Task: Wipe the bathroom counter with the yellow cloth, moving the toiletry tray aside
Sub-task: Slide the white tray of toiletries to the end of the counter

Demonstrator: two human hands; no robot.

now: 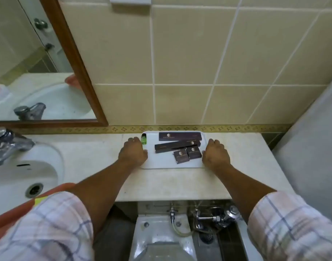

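Observation:
A white toiletry tray sits on the pale stone counter, against the back wall. It carries several dark boxes and a small green bottle. My left hand grips the tray's left edge and my right hand grips its right edge. Whether the tray is lifted off the counter I cannot tell. A scrap of yellow cloth shows by my left shoulder, beside orange fabric.
A white sink with a chrome tap lies left of the tray. A wood-framed mirror hangs above it. Below the counter's front edge are a toilet and chrome pipes. A grey wall panel stands at right.

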